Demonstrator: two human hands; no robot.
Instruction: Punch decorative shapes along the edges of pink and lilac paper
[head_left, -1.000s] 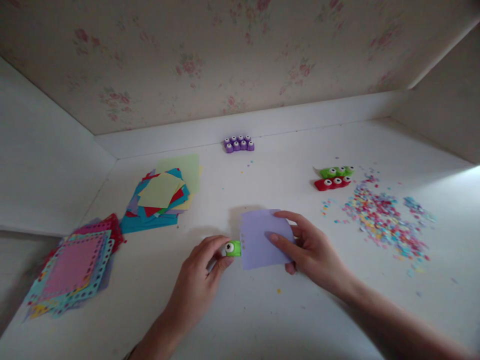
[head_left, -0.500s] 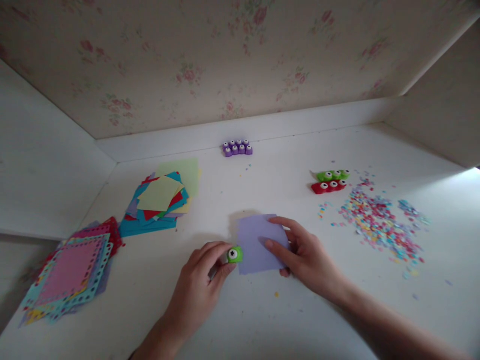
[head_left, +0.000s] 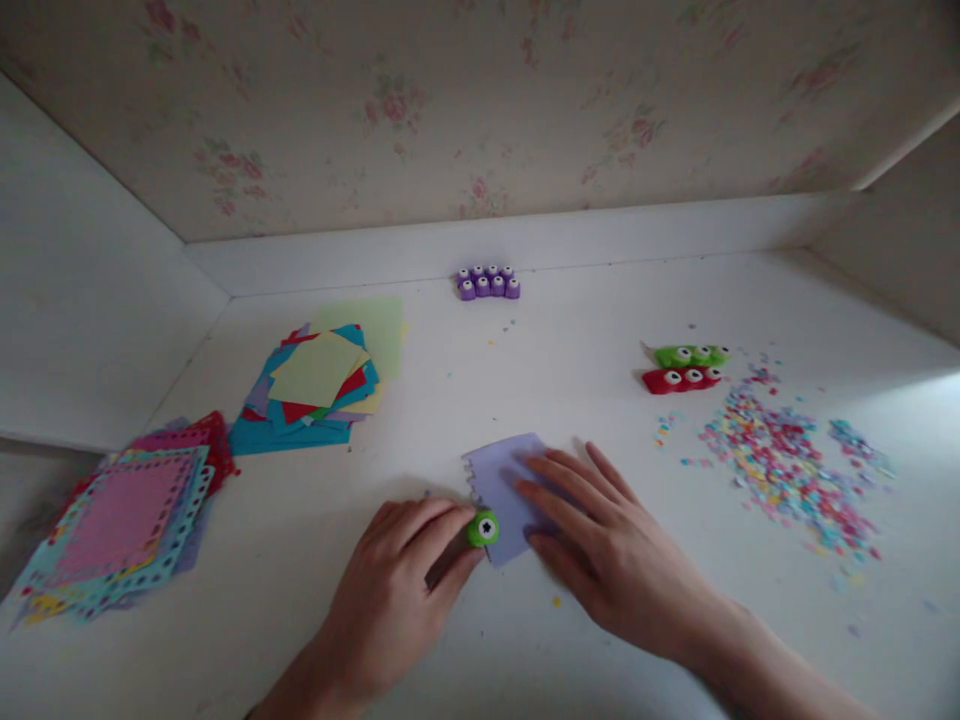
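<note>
My left hand (head_left: 409,575) pinches a small green craft punch (head_left: 484,528) with a white, star-marked button between thumb and fingers. The punch sits at the lower left edge of a square of lilac paper (head_left: 517,515). Above it, that edge shows a row of small notches. Flat over the paper's right part lies my right hand (head_left: 600,530), its fingers stretched out and apart. They cover much of that side.
Coloured paper squares (head_left: 319,370) lie at the left, with a pile of hole-edged sheets (head_left: 127,520) nearer. Purple punches (head_left: 489,284) stand by the back ledge. Green punches (head_left: 701,355), red punches (head_left: 679,380) and scattered confetti (head_left: 787,450) are at the right.
The lilac paper has turned slightly, and its left edge now shows notches. My right hand has gone from gripping the paper's right edge to lying flat on it. The view has shifted.
</note>
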